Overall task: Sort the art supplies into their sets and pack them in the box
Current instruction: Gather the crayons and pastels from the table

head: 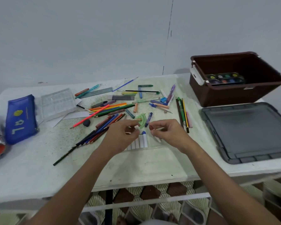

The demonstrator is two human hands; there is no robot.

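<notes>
Coloured pencils [104, 111], pens and chalk sticks lie scattered over the white table [39, 168]. My left hand [122, 135] pinches a small white chalk piece beside a row of white chalk sticks [140, 142]. Just to the right, my right hand [167, 132] curls its fingers round another white chalk stick. A green protractor [141, 119] lies just beyond both hands. The brown box [230, 95] stands at the back right with a watercolour palette [225, 78] inside.
The box's grey lid [250, 133] lies flat at the right. A blue pencil pouch [20, 119] and a clear plastic case [57, 101] sit at the left. A few pencils [182, 114] lie apart near the box. A black eraser [86, 122] rests mid-table.
</notes>
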